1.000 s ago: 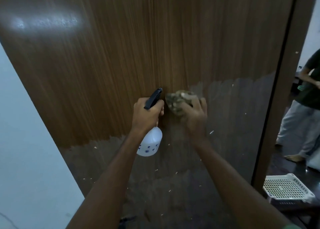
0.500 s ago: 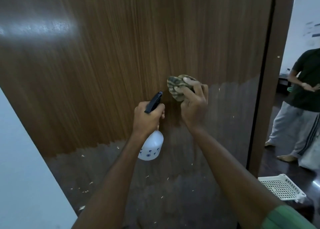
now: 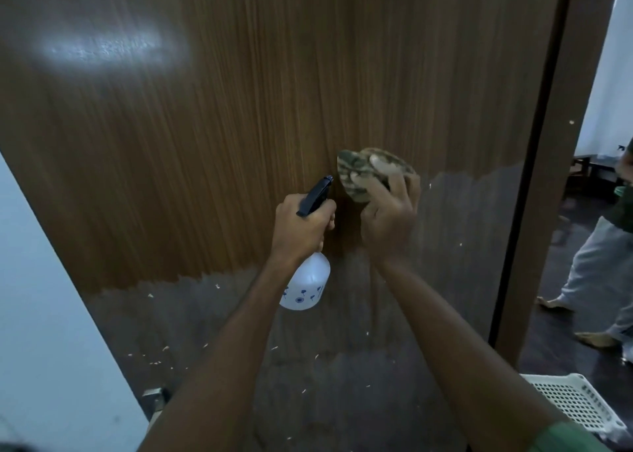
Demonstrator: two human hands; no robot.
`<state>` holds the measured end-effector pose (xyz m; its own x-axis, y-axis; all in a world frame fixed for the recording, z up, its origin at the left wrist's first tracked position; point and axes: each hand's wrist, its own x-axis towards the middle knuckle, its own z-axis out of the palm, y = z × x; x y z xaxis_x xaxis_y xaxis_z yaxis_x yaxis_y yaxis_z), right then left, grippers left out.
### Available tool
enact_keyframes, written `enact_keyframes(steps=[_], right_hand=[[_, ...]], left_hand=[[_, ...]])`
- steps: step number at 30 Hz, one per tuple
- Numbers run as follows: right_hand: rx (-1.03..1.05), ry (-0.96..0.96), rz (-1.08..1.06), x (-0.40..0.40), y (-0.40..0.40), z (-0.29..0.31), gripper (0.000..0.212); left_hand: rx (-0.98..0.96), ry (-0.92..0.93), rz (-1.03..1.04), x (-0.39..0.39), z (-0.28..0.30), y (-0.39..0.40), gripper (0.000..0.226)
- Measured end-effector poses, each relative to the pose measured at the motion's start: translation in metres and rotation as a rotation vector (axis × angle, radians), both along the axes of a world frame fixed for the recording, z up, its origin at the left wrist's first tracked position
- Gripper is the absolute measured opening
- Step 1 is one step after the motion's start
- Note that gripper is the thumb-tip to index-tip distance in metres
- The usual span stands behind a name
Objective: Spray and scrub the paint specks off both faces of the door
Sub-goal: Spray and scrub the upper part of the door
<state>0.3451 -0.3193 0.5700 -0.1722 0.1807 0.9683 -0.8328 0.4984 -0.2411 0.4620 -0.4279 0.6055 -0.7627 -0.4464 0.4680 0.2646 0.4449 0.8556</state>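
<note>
- Pressing a bunched, mottled green-and-tan rag [image 3: 368,174] flat against the door [image 3: 212,136], the right hand's [image 3: 388,219] fingers [image 3: 376,183] curl over the rag and grasp it.
- Fingers of the left hand [image 3: 301,227] are clenched around the neck of a spray bottle [image 3: 306,285], its black trigger head [image 3: 315,195] sticking up above the knuckles and pointing toward the door.
- White bottle body hangs below the left fist, marked with small blue figures, just beside the right wrist.
- Both hands sit near the middle of the door's wood-grain face, close to the ragged line where the brown upper part meets a duller grey lower part.
- Pale paint specks [image 3: 149,295] dot the grey lower part.
- Door frame [image 3: 548,164] stands to the right; beyond it, a white perforated basket [image 3: 575,402] lies on the dark floor and another person's legs [image 3: 596,263] show.
- Pale wall [image 3: 51,314] at left.
</note>
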Motion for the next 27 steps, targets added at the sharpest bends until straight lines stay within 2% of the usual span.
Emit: enact_keyframes(steps=[5,7,11,13,15,19,21,25,27], right_hand=[[0.185,-0.004,0.014,0.007,0.012,-0.103,0.009],[0.189,-0.013,0.046,0.0,0.019,-0.089,0.009],[-0.011,0.006,0.023,-0.016,0.021,-0.005,0.02],[-0.048,0.039,0.0,-0.022,0.019,0.006,0.022],[-0.003,0.049,-0.018,-0.023,0.02,-0.027,0.015],[0.214,0.054,0.034,-0.02,0.041,-0.109,0.004],[0.239,0.1,0.061,-0.031,0.051,-0.093,0.003],[0.017,0.059,0.019,-0.043,0.056,-0.009,0.021],[-0.014,0.051,-0.006,-0.044,0.055,-0.006,0.021]], left_hand=[[-0.003,0.009,0.012,-0.006,0.003,0.007,0.03],[-0.012,0.01,0.013,-0.008,0.003,0.011,0.03],[-0.031,0.006,0.036,-0.014,0.0,0.018,0.029],[-0.027,0.003,0.052,-0.02,-0.001,0.022,0.027],[-0.017,-0.001,0.063,-0.024,-0.001,0.027,0.028],[-0.03,-0.006,0.055,-0.029,0.004,0.035,0.028],[-0.025,-0.019,0.061,-0.032,0.005,0.039,0.027],[-0.031,-0.033,0.062,-0.04,0.001,0.048,0.027],[-0.03,-0.035,0.059,-0.043,-0.001,0.054,0.027]])
